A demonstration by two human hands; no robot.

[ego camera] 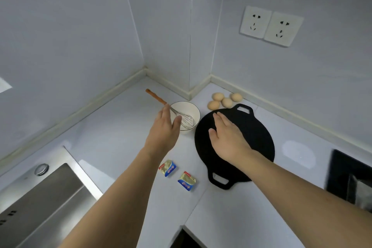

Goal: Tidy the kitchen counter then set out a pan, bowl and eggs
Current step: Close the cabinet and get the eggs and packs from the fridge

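A flat black pan [255, 127] with two loop handles lies on the white counter [112, 137]. Left of it stands a white bowl [191, 109] holding a wire whisk [187, 120] with a wooden handle. Several brown eggs [223, 99] sit behind the pan near the wall corner. My left hand [166, 129] hovers with straight fingers just in front of the bowl, beside the whisk handle, holding nothing. My right hand [227, 133] is stretched flat over the pan's left part, fingers straight; whether it touches the pan I cannot tell.
Two small foil butter packets [168, 168] [186, 181] lie on the counter in front of the pan. A steel sink [46, 191] is at the lower left. A dark hob [350, 179] sits at the right edge. Two wall sockets [270, 26] are above the counter.
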